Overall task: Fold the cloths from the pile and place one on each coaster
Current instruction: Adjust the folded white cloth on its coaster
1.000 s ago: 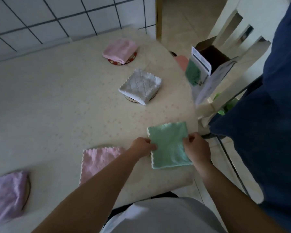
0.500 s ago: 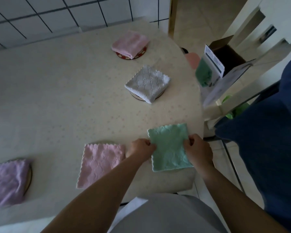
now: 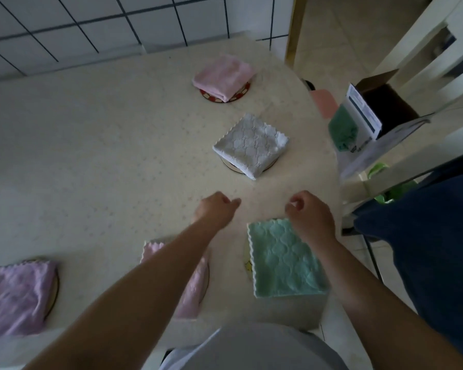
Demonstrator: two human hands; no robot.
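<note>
Near edge: green cloth (image 3: 284, 259) lies folded on its coaster (image 3: 247, 265), only a sliver of rim showing; the pink cloth (image 3: 193, 287) under the left forearm and the lilac cloth (image 3: 16, 295) each cover a coaster too. Both hands hover past the green cloth, left hand (image 3: 216, 209) and right hand (image 3: 309, 213) loosely curled, holding nothing. Further out, white cloth (image 3: 250, 145) and far pink cloth (image 3: 223, 76) sit on theirs: five of five visible coasters look covered, no pile in view; the cardboard box (image 3: 385, 102) on the chair has unclear contents.

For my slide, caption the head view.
Both hands, left and right, hover empty beyond the green cloth lying folded on its coaster.
</note>
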